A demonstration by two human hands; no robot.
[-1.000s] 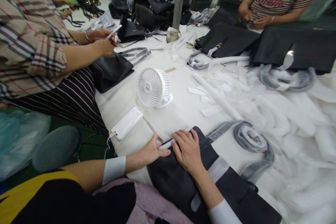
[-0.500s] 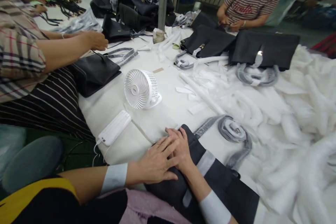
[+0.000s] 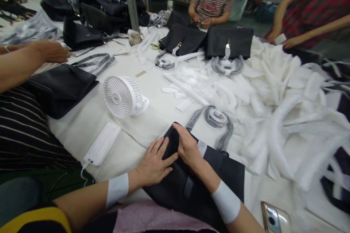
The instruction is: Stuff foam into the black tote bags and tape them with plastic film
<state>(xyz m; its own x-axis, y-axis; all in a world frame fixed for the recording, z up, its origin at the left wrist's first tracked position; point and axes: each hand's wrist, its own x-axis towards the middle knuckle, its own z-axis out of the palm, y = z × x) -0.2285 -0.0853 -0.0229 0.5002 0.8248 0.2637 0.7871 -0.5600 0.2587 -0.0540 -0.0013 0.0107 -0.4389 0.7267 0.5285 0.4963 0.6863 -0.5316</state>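
A black handbag [image 3: 226, 171] lies flat in front of me, with a pale wrapped strip across it. My left hand [image 3: 155, 162] rests on its left side, fingers spread and open. Along the bag's upper edge, my right hand [image 3: 188, 147] is bent, its fingers held together against the black material; some fingertips are hidden. Beyond the bag, a plastic-wrapped strap [image 3: 217, 116] lies coiled and joins it. Both my wrists have white bands.
A white fan [image 3: 120, 96] and a white power strip [image 3: 102, 143] stand left. White padding [image 3: 273, 123] heaps on the right, near a phone [image 3: 275, 218]. Black handbags [image 3: 229, 42] lie farther back, by a metal post [image 3: 131, 3]. Co-workers' hands [image 3: 47, 51] are at left and back.
My hands have moved apart; the left no longer covers the right and now lies on the bag's left side. The view has turned right, bringing in the phone and another person.
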